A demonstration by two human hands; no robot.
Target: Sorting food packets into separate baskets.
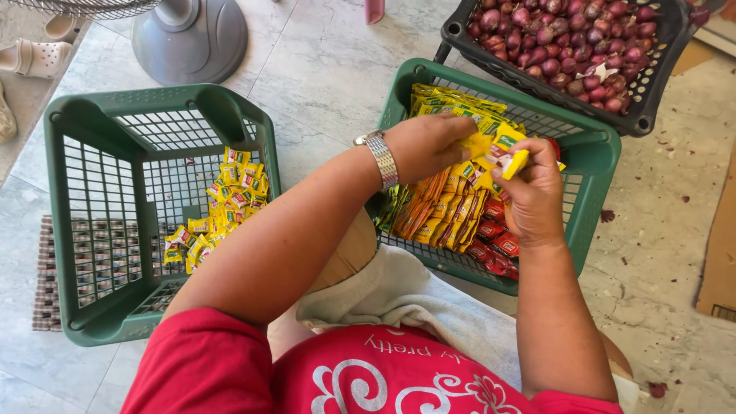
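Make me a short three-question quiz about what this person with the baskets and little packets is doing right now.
1. True or false: the left hand and the right hand are both on one small yellow sachet above the right green basket.
2. What fills the black crate at top right? A) green limes B) small red onions C) white eggs
3. Fill in: the loose yellow sachets lie in the ___ green basket.

Key
1. True: the fingers of both hands pinch it over the strips of sachets.
2. B, the small red onions.
3. Left.
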